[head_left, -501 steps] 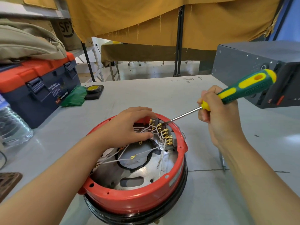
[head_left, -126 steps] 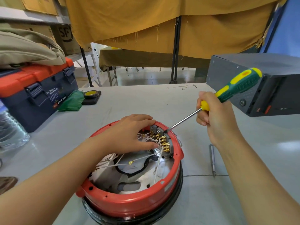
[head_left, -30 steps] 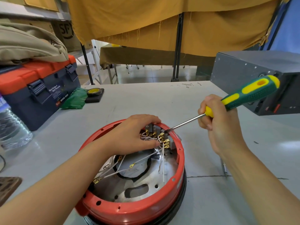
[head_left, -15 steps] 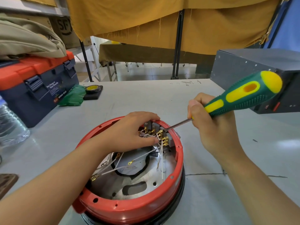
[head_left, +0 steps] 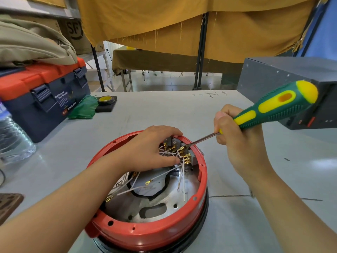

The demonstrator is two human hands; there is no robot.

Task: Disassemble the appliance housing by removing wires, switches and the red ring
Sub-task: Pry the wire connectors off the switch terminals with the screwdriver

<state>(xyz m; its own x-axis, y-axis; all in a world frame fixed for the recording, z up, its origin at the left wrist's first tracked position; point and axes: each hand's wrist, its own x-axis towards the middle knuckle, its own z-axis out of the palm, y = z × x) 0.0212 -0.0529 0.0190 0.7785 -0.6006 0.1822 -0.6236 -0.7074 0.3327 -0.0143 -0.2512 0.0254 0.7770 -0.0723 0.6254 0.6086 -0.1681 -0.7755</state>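
Head view: a person's two bare hands work inside a round housing on a grey table (head_left: pixel 164 110).
Housing (head_left: pixel 151 207): sits near the table's front edge, open side up, with a metal floor with cut-outs inside.
Red ring (head_left: pixel 145 232): runs round the housing's top, above a black band at the base.
Switches (head_left: pixel 189 156): grey blocks with brass terminals, set against the ring's inner far-right wall.
Wires (head_left: pixel 164 175): thin white leads fan from the terminals across the metal floor, some ending in brass lugs.
Left hand (head_left: pixel 149 150): reaches in from the left, fingers curled over the far rim and thumb lying across the wires just beside the switches; whether it pinches a wire or only presses cannot be told.
Right hand (head_left: pixel 237 141): fist wrapped round the lower end of the screwdriver's handle, held just outside the ring on the right.
Screwdriver (head_left: pixel 273 106): green and yellow handle tilted up to the right; the steel shaft slants down left, with its tip at the switches' terminals.
Toolbox (head_left: pixel 42 95): blue with an orange lid, far left, with khaki fabric on top.
Bottle (head_left: pixel 12 139): clear plastic, at the left edge.
Tape (head_left: pixel 105 100): yellow roll on a black pad, beside a green bag (head_left: pixel 83 108).
Grey box (head_left: pixel 291 84): metal case on the far right.
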